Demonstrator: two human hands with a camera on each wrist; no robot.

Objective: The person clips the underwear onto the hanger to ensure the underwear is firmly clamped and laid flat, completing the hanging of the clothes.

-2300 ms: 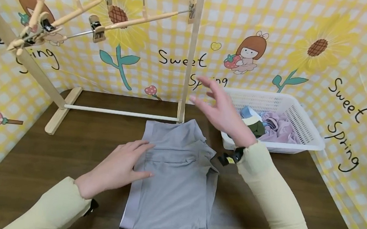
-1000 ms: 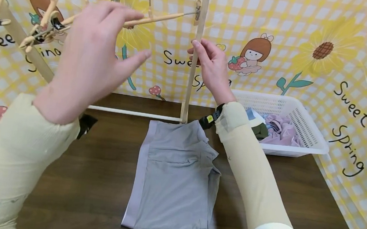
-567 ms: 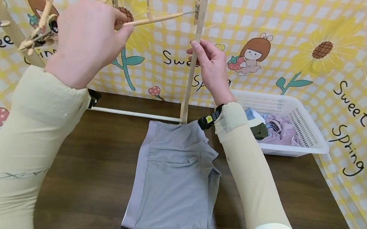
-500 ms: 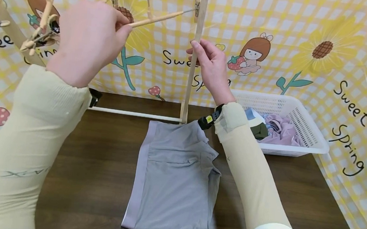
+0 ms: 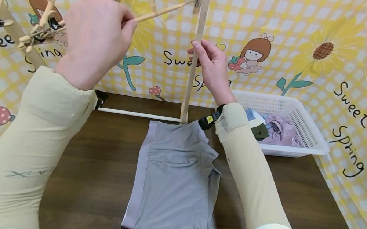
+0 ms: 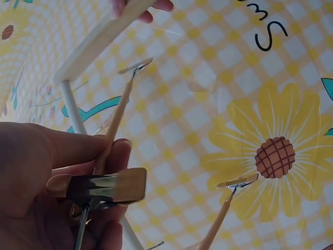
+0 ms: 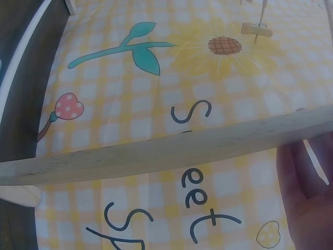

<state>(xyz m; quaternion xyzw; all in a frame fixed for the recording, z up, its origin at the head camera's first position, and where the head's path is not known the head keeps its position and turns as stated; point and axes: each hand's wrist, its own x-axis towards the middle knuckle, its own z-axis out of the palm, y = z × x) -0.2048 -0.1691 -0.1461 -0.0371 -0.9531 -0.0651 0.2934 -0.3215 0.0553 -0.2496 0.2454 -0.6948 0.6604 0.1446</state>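
My left hand [image 5: 94,39] is raised at the rack and pinches the bar of a wooden clip hanger [image 5: 161,12]. In the left wrist view the thumb and fingers close around that bar, right by one of its clips [image 6: 130,185]; the other clip [image 6: 136,67] holds nothing. My right hand [image 5: 212,67] holds the rack's wooden upright post [image 5: 190,82] between thumb and fingers; in the right wrist view the post [image 7: 156,151] crosses the picture beside the hand [image 7: 307,208]. Below both hands, grey shorts [image 5: 175,195] with a lilac waistband [image 5: 139,176] lie flat on the table, waistband to the left.
More clip hangers [image 5: 45,12] hang at the upper left. A white rod [image 5: 140,114] runs low between the rack's posts. At the right stands a white plastic basket [image 5: 314,131] with lilac [image 5: 284,133], blue and dark green clothes. A patterned cloth stands behind.
My left hand has left the shorts, risen to the hangers and taken hold of one, whose right end has since tilted up slightly. My right hand has moved onto the post.
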